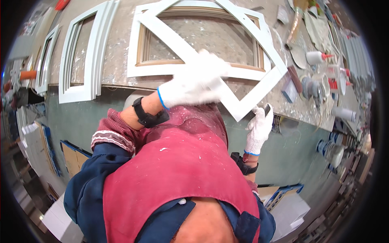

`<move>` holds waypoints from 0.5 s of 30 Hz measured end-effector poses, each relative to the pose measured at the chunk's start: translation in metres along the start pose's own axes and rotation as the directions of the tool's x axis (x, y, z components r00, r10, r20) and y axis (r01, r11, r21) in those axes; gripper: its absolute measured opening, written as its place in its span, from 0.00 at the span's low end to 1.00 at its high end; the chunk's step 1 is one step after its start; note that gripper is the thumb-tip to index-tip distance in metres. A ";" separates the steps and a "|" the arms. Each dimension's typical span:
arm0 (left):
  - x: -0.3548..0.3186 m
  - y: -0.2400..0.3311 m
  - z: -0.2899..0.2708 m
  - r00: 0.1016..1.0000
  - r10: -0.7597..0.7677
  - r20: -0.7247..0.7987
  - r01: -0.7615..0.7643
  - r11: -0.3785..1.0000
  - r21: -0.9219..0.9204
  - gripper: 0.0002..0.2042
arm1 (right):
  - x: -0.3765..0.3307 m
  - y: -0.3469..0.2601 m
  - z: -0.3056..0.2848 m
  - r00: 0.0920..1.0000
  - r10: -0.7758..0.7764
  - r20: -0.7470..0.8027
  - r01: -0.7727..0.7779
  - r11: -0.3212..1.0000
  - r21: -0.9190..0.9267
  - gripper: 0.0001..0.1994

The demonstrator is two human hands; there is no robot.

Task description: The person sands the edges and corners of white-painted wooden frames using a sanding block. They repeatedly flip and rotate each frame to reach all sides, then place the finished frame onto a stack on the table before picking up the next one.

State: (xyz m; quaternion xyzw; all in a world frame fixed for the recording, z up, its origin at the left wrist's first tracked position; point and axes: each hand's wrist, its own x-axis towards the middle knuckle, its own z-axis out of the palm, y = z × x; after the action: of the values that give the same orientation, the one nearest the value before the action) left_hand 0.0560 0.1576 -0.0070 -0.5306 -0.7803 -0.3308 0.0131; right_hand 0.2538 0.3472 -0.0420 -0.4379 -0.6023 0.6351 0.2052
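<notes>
A white rectangular frame (259,95) lies turned at an angle on top of another white frame (150,72) with a tan inner edge, on the workbench. One corner of the upper frame juts past the bench's front edge toward me. My left hand (194,81), in a white glove with a blue cuff, lies across the upper frame's near-left rail; motion smears its fingers. Just beyond that jutting corner is my right hand (260,127), likewise gloved. Its fingers are closed around a small dark flat piece (267,108), mostly hidden, whose kind I cannot make out.
Several white frames (81,91) stand stacked at the left of the paint-spotted bench (115,65), beside a smaller frame (43,60). On the right are a white bottle with a red tip (318,57), a blue-grey block (289,90), a tape roll (310,87) and rags (318,30).
</notes>
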 end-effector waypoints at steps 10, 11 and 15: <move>-0.024 -0.104 -0.060 0.442 -0.753 -0.487 0.716 0.623 -0.314 0.37 | 0.029 0.010 0.033 0.967 -0.134 0.217 0.060 0.948 0.314 0.19; -0.022 -0.109 -0.061 0.410 -0.774 -0.482 0.682 0.611 -0.401 0.38 | 0.032 0.012 0.028 0.959 -0.145 0.242 0.057 0.940 0.335 0.20; -0.019 -0.108 -0.075 0.278 -0.894 -0.352 0.386 0.440 -0.811 0.38 | 0.034 0.009 0.026 0.949 -0.156 0.274 0.030 0.909 0.416 0.23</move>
State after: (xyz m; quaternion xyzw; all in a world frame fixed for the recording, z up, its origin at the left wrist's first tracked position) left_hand -0.0510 0.0788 -0.0094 0.0797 -0.7000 -0.7090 0.0302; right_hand 0.2173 0.3573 -0.0642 -0.2542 -0.5015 0.7950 0.2279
